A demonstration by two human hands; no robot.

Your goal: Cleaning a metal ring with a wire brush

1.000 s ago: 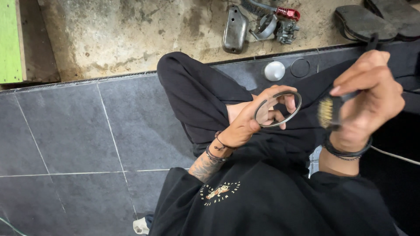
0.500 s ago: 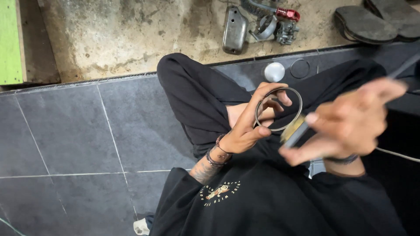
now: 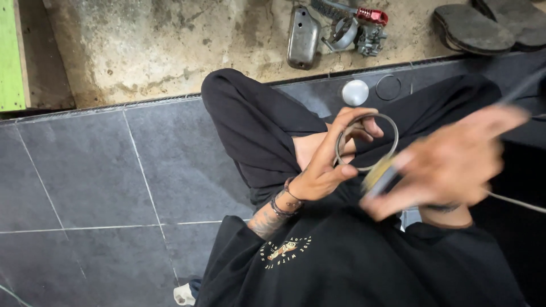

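My left hand [image 3: 330, 159] holds a thin grey metal ring [image 3: 367, 142] upright over my lap, fingers pinched on its left and lower edge. My right hand [image 3: 455, 165], blurred by motion, grips a small brush with a dark handle and pale bristles [image 3: 380, 175]; the bristles touch the ring's lower right rim. I sit cross-legged in black trousers and a black shirt. Dark bands circle both wrists.
On the dark tile floor lie a small white round cap [image 3: 355, 92] and a thin dark ring [image 3: 388, 87]. Metal engine parts [image 3: 335, 28] with a red piece rest on the stained concrete beyond. Black sandals [image 3: 483, 23] sit top right. A green board [image 3: 11, 57] stands at left.
My right hand swung the brush down from beside the ring to its lower rim, moving fast. My left hand shifted slightly with the ring, keeping hold of it.
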